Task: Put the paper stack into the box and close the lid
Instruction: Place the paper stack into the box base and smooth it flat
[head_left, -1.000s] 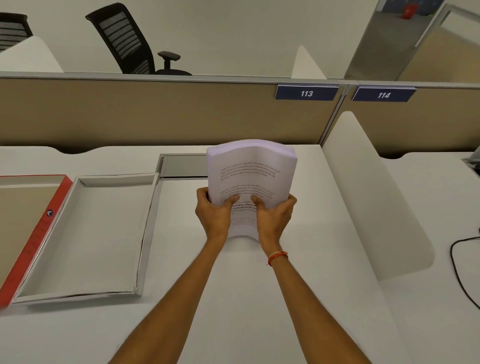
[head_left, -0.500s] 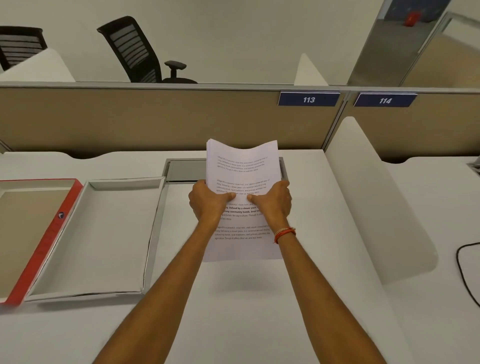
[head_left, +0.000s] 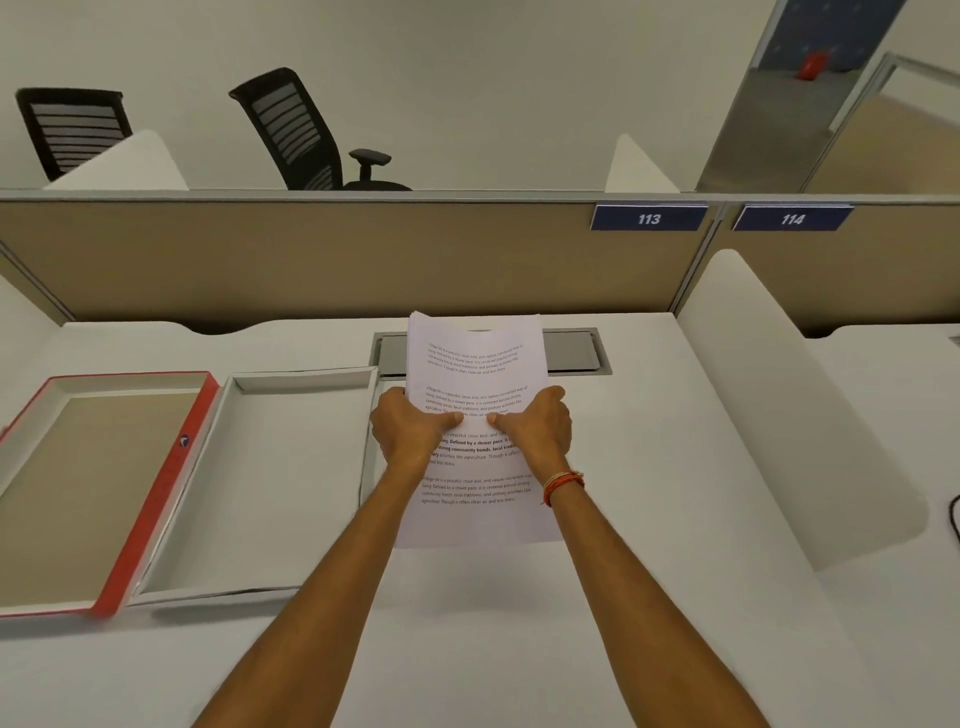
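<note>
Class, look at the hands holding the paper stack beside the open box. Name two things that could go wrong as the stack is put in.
1. Both hands, left hand and right hand, pinch the paper stack only at mid-height; loose sheets at its top edge might fan or slip.
2. The box lies to the left, and its near wall looks bent, so the stack may catch on the rim.
</note>
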